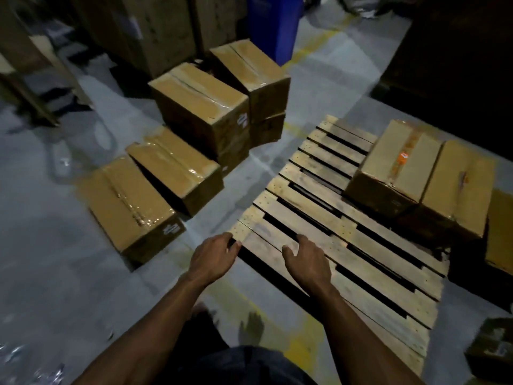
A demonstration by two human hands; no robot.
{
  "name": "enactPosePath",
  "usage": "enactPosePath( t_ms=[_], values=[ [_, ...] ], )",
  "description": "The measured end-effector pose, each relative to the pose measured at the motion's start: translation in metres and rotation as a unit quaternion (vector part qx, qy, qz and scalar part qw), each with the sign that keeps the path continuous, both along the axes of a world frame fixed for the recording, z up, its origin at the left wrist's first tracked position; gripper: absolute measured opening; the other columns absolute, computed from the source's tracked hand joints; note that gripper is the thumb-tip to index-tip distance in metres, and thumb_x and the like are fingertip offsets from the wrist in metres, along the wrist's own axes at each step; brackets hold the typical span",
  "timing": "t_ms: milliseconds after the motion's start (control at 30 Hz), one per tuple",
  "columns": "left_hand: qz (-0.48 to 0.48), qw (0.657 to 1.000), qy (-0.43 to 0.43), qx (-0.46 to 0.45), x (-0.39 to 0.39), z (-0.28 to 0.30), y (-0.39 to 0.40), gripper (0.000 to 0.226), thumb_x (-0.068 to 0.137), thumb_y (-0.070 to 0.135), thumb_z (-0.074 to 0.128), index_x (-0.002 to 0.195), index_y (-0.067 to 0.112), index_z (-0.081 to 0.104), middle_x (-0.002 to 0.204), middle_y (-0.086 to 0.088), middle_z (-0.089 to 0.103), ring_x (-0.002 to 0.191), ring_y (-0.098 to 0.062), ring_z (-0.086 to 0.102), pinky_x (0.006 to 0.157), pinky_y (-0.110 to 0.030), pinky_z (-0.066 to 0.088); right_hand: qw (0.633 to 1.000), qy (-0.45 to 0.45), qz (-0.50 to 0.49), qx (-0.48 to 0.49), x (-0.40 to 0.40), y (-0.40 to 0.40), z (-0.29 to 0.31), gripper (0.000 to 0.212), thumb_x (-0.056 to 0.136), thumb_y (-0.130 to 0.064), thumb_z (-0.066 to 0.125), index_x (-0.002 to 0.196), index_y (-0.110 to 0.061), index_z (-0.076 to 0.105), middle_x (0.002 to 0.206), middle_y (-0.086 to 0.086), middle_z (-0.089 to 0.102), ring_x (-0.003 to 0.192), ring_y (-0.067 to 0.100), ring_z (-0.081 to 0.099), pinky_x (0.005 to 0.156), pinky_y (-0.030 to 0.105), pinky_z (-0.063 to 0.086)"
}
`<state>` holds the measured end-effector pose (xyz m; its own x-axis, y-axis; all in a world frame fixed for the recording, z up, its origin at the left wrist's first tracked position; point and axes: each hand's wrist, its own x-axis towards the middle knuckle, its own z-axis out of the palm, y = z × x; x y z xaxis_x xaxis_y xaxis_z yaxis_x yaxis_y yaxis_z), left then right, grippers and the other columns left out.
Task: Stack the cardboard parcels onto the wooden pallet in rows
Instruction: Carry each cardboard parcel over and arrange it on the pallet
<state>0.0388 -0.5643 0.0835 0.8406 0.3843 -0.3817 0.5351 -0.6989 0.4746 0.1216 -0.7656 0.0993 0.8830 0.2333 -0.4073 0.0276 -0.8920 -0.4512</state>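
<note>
Both hands are empty: the left grip [215,257] curls loosely at the wooden pallet [333,245] corner, the right grip [306,259] spread above its slats. The nearest floor parcel [130,204] lies just left of the left grip, long axis running away; two parcels [422,176] sit far right.

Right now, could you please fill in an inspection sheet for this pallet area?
Surface: grey concrete floor with yellow line marks.
Job's things: wooden pallet, most slats bare; two parcels side by side at its far right; floor parcels to its left, some stacked.
Clutter: small dark box on the floor at right; crumpled plastic at lower left.
Grippers: left hand at the pallet's near corner, right hand over its slats; both empty, fingers loosely curled.
Cables: nothing seen.
Surroundings: tall cartons and a blue bin behind; dim light.
</note>
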Motion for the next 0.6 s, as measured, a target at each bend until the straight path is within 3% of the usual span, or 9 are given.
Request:
enactPosePath(
  t_ms=[333, 467, 600],
  values=[
    [0.032, 0.999, 0.017, -0.030, -0.011, -0.010, 0.182, 0.052, 0.103, 0.043, 0.042, 0.144, 0.012, 0.049, 0.144, -0.011, 0.055, 0.131, -0.030, 0.051, 0.107, -0.043, 0.044, 0.999, 0.028, 0.039, -0.026, 0.011, 0.180, -0.004, 0.061, 0.095, -0.048, 0.048, 0.145, -0.014, 0.043, 0.144, 0.012, 0.052, 0.132, 0.033, 0.047, 0.106, 0.043, 0.040],
    [0.035, 0.999, 0.002, -0.015, 0.009, -0.001, 0.229, 0.047, 0.103, 0.042, 0.043, 0.136, 0.011, 0.056, 0.133, -0.012, 0.062, 0.120, -0.032, 0.058, 0.096, -0.038, 0.047, 0.999, 0.004, 0.038, -0.025, 0.026, 0.222, 0.006, 0.053, 0.096, -0.045, 0.048, 0.137, -0.012, 0.049, 0.136, 0.013, 0.058, 0.125, 0.033, 0.051, 0.100, 0.043, 0.043],
    [0.044, 0.999, -0.005, -0.004, 0.043, -0.004, 0.261, 0.046, 0.102, 0.045, 0.044, 0.133, 0.014, 0.059, 0.130, -0.009, 0.064, 0.117, -0.031, 0.060, 0.091, -0.037, 0.049, 1.000, -0.006, 0.028, -0.011, 0.058, 0.247, 0.007, 0.055, 0.096, -0.045, 0.050, 0.142, -0.014, 0.047, 0.138, 0.010, 0.057, 0.127, 0.031, 0.052, 0.101, 0.042, 0.042]
  ],
)
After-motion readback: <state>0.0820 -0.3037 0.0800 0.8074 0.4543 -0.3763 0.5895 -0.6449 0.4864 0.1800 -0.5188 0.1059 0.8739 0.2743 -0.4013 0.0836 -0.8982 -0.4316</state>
